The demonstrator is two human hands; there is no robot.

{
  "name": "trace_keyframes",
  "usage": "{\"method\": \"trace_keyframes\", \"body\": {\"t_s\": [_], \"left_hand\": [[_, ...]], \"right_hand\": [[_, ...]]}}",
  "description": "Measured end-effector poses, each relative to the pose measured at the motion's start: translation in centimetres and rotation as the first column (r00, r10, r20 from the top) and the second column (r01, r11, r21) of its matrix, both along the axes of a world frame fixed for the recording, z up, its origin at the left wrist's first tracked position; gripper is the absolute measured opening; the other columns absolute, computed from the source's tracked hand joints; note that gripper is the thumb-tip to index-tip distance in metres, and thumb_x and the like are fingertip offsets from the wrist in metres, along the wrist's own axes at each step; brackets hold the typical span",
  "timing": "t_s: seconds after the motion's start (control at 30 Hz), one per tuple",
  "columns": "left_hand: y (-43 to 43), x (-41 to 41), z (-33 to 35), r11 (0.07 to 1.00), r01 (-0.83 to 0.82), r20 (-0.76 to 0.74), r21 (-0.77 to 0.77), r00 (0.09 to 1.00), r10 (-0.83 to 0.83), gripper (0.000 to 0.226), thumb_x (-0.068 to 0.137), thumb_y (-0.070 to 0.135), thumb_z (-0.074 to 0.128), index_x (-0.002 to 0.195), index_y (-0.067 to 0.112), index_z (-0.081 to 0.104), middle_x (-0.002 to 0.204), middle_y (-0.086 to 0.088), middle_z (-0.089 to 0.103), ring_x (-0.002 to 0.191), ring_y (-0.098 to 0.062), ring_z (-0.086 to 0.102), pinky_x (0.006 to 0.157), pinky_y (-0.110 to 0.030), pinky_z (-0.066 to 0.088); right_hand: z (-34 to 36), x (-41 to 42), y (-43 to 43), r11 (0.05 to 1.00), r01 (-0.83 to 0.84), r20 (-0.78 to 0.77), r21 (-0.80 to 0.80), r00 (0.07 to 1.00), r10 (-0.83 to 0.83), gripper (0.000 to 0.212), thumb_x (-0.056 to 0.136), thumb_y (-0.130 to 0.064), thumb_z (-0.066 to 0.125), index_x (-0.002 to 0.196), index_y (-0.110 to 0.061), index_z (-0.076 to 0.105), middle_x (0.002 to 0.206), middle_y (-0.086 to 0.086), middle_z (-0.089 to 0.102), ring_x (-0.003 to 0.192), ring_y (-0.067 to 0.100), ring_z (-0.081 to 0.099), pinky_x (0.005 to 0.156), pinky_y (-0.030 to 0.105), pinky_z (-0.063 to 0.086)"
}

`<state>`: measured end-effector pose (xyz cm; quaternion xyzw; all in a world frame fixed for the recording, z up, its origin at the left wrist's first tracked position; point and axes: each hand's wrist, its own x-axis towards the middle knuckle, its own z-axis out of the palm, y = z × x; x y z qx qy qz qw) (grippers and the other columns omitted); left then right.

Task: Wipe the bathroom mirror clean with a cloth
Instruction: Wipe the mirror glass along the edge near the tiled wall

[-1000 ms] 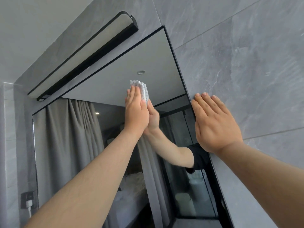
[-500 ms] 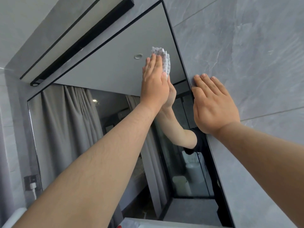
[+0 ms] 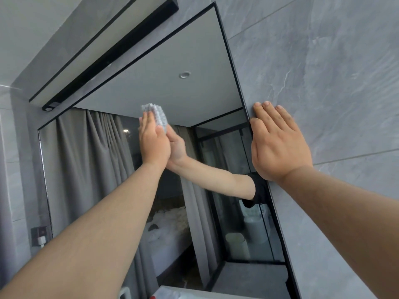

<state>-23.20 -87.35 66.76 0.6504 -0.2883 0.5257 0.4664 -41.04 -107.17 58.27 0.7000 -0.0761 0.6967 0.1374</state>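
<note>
- Head view, looking up along both forearms at the mirror [image 3: 151, 87], a black-framed pane set into grey stone-look wall tiles [image 3: 323, 72].
- Left hand [image 3: 154, 141] is up on the glass, fingers straight and together, palm flat, pressing the cloth [image 3: 158, 114] against the mirror.
- The cloth is white and bumpy-textured, bunched under the fingers; its top and right edge poke out past the fingertips and the thumb side.
- The cloth sits in the upper middle of the mirror, right where the reflected ceiling meets the reflected curtain, below and to the left of the reflected downlight.
- The mirror doubles the hand: a reflected palm and forearm meet the real one at the cloth.
- Right hand [image 3: 278, 145] lies flat and spread on the wall tiles, fingers straight, holding nothing, with its thumb side right along the mirror's black right edge.
- Above the mirror runs a long black-edged light bar [image 3: 108, 59], tilted in this wide-angle shot.
- In the reflection: grey curtains, a bed with white bedding, a dark-framed glass partition.
- Low on the left wall, a socket [image 3: 40, 233] with a white plug [image 3: 41, 241] in it.
- Bottom edge of the shot shows a strip of a white surface with something small and red on it; too little is visible to say what either is.
</note>
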Motion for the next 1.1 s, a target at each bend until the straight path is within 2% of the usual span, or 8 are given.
{"method": "trace_keyframes", "body": {"t_s": [0.2, 0.4, 0.57, 0.73, 0.87, 0.97, 1.1], "left_hand": [[3.0, 3.5, -2.2, 0.999, -0.036, -0.085, -0.040, 0.996, 0.033, 0.056, 0.102, 0.014, 0.026, 0.157, 0.021, 0.020, 0.164, 0.007, 0.016, 0.150, -0.003, 0.005, 0.111, -0.006, -0.009], [4.0, 4.1, -3.3, 0.996, -0.068, -0.135, -0.051, 0.989, 0.060, 0.055, 0.103, 0.016, 0.024, 0.157, 0.022, 0.019, 0.164, 0.009, 0.014, 0.150, -0.003, 0.004, 0.115, -0.015, -0.004], [2.2, 2.9, -2.2, 0.990, -0.115, -0.168, -0.082, 0.981, 0.100, 0.055, 0.103, 0.013, 0.024, 0.157, 0.012, 0.015, 0.165, -0.002, 0.011, 0.152, -0.012, 0.004, 0.121, -0.023, -0.004], [-0.5, -0.2, -1.8, 0.998, -0.043, 0.001, 0.039, 0.999, 0.043, 0.052, 0.103, 0.015, 0.028, 0.154, 0.006, 0.022, 0.163, -0.008, 0.018, 0.152, -0.022, 0.011, 0.124, -0.036, 0.007], [-4.1, -4.7, -2.5, 0.986, -0.039, 0.125, 0.165, 0.992, 0.018, 0.051, 0.106, 0.022, 0.014, 0.157, 0.020, 0.014, 0.164, 0.007, 0.007, 0.151, -0.006, -0.004, 0.122, -0.027, -0.006], [-6.1, -7.0, -2.2, 0.980, -0.034, 0.145, 0.198, 0.989, 0.005, 0.054, 0.103, 0.023, 0.014, 0.157, 0.017, 0.015, 0.165, 0.003, 0.009, 0.150, -0.006, -0.004, 0.121, -0.026, -0.009], [-7.2, -10.2, -0.9, 0.919, 0.009, 0.199, 0.394, 0.975, -0.095, 0.052, 0.105, 0.018, 0.025, 0.156, 0.016, 0.020, 0.165, 0.001, 0.008, 0.151, -0.008, -0.005, 0.122, -0.027, -0.007]], "right_hand": [[0.0, -0.1, 0.1, 1.000, 0.012, -0.013, 0.005, 1.000, -0.012, 0.037, 0.089, -0.011, 0.039, 0.114, 0.006, 0.060, 0.144, 0.026, 0.049, 0.139, 0.041, 0.041, 0.121, 0.048, 0.020], [0.0, -0.1, 0.1, 1.000, 0.003, -0.010, 0.010, 1.000, -0.003, 0.037, 0.090, -0.011, 0.038, 0.114, 0.006, 0.060, 0.143, 0.025, 0.050, 0.139, 0.040, 0.041, 0.121, 0.048, 0.020], [0.0, -0.2, 0.1, 1.000, 0.009, -0.031, 0.011, 0.999, -0.008, 0.040, 0.089, -0.012, 0.039, 0.116, 0.007, 0.060, 0.143, 0.025, 0.050, 0.139, 0.040, 0.041, 0.121, 0.047, 0.019], [0.0, -0.3, 0.1, 1.000, 0.016, -0.033, 0.011, 0.999, -0.015, 0.039, 0.089, -0.012, 0.040, 0.118, 0.007, 0.060, 0.143, 0.025, 0.050, 0.139, 0.040, 0.041, 0.121, 0.047, 0.019], [0.0, -0.2, 0.0, 1.000, 0.013, -0.035, -0.001, 0.999, -0.013, 0.041, 0.089, -0.012, 0.040, 0.119, 0.006, 0.059, 0.143, 0.025, 0.050, 0.139, 0.040, 0.041, 0.121, 0.047, 0.019], [0.0, -0.3, -0.1, 1.000, 0.011, -0.031, -0.013, 0.999, -0.011, 0.042, 0.090, -0.013, 0.036, 0.120, 0.006, 0.059, 0.143, 0.025, 0.050, 0.139, 0.040, 0.042, 0.120, 0.047, 0.021], [0.3, -0.8, -0.6, 1.000, -0.006, -0.100, -0.012, 0.995, 0.005, 0.047, 0.093, -0.015, 0.033, 0.128, 0.005, 0.058, 0.145, 0.023, 0.049, 0.140, 0.038, 0.041, 0.121, 0.043, 0.017]]}}
